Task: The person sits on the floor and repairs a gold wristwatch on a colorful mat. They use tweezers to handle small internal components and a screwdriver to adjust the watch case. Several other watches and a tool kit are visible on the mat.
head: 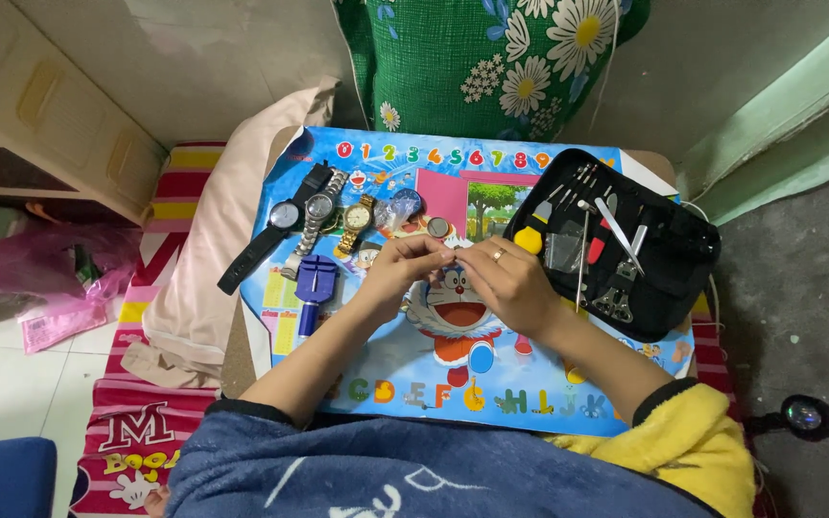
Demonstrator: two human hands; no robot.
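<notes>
Over the middle of the table (626,422), I am bringing both hands together above the cartoon mat (386,336). My left hand (403,266) is pinching with curled fingertips, and my right hand (510,283), wearing a ring (498,255), is meeting it at the fingertips. Something small is sitting between them, but it is too tiny for me to tell what it is, so I cannot tell what either hand is grasping.

Just beyond my left hand, a small round piece (438,226) is lying on the mat. Farther left, three watches are lying side by side: a black watch (275,225), a silver watch (316,216) and a gold watch (357,219). Below them a blue tool (314,288) is lying near my left forearm.

Beside my right hand, an open black case (683,259) is holding tools, among them a yellow-handled tool (530,238) just next to my knuckles and a metal tool (616,297).
</notes>
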